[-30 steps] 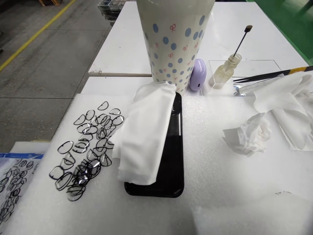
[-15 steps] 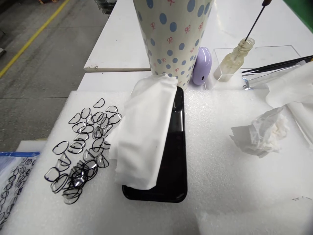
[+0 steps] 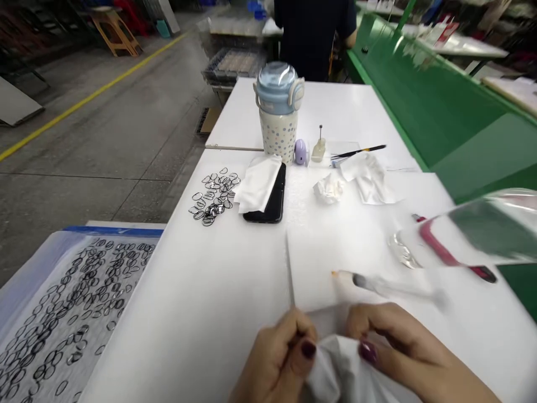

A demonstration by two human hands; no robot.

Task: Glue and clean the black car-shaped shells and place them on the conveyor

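Soft white cloth wipe [image 3: 339, 372] | bunched at 6 o'clock | left hand [image 3: 274, 361], right hand [image 3: 403, 350]: fingers [image 3: 368, 352] narrow, pinching it | glossy black phone [image 3: 268, 196] 12 o'clock on desk [image 3: 180, 336] | black-rimmed clear D-shaped pieces [image 3: 213, 196] 11 o'clock

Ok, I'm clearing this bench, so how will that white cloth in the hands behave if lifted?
The white cloth is probably floppy and light: it bunches between the left hand and right hand. It seems unlikely to roll or break.

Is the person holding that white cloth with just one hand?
No, the left hand and the right hand both hold the white cloth between them.
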